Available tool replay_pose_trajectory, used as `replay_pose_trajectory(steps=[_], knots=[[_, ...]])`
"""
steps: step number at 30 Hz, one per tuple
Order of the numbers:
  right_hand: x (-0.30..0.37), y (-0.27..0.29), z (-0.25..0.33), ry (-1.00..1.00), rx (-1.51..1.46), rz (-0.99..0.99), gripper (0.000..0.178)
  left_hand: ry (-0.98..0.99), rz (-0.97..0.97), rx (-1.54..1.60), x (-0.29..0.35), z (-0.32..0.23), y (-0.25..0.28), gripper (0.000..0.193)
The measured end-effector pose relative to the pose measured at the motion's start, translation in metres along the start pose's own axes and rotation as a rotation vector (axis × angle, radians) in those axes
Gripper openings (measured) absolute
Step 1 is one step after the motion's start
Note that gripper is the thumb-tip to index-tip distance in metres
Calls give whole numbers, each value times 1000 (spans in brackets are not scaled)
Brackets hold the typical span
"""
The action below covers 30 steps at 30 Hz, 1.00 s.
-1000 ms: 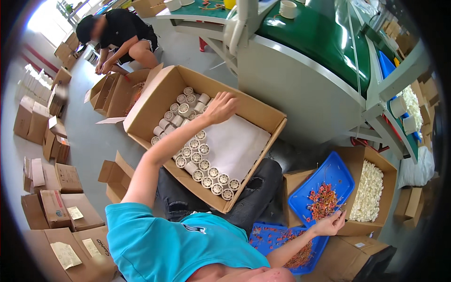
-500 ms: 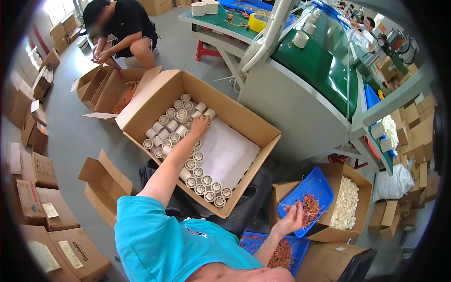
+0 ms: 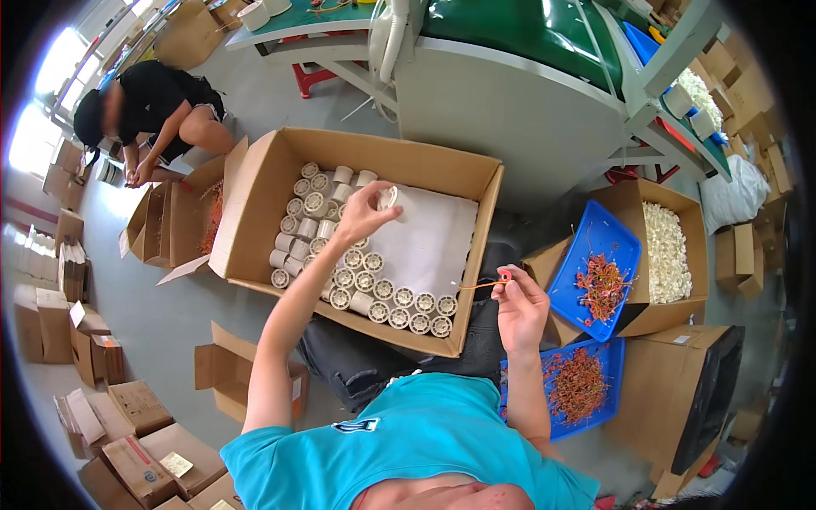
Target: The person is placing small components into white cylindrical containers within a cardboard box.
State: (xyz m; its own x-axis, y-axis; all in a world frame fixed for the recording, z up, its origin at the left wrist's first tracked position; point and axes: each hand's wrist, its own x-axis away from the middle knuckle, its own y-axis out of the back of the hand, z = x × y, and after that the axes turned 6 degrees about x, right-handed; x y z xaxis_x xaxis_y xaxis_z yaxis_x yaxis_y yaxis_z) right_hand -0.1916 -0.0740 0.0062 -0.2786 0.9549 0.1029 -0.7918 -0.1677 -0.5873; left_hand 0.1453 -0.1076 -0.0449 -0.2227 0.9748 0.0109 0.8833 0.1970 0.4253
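Observation:
My left hand (image 3: 365, 214) is closed on a white plastic cylinder (image 3: 389, 198), lifted over a large cardboard box (image 3: 408, 160). Rows of similar white cylinders, some upright with slotted ends up and some on their sides, fill the box's left and near parts. A white sheet (image 3: 429, 242) lines its bare right part. Beside the box's near right corner, my right hand (image 3: 520, 313) pinches a small red piece with an orange wire (image 3: 505, 276) trailing left from it. Closest to that hand lies a tilted blue tray (image 3: 565, 289) holding red and orange wired pieces.
Another blue tray (image 3: 614, 395) of wired pieces sits below the first. To the right stands a carton (image 3: 693, 255) with white parts. A person (image 3: 157, 110) crouches at upper left near open cartons. A machine with a green belt (image 3: 527, 38) stands beyond the box.
My left hand has picked up a white cylinder from the box. My right hand has moved up from the blue tray toward the box, now with a red wired piece. The view has shifted right.

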Motion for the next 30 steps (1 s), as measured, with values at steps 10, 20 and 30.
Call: replay_pose_trajectory(steps=[10, 20, 30], knots=[[-6, -15, -31, -203, 50, 87, 21, 65, 138, 1076, 166, -53, -45, 64], [-2, -25, -23, -269, 143, 187, 22, -176, 221, 115, 167, -100, -49, 42], [8, -23, -25, 308, 1045, 63, 17, -279, 33, -56, 153, -84, -47, 47]])
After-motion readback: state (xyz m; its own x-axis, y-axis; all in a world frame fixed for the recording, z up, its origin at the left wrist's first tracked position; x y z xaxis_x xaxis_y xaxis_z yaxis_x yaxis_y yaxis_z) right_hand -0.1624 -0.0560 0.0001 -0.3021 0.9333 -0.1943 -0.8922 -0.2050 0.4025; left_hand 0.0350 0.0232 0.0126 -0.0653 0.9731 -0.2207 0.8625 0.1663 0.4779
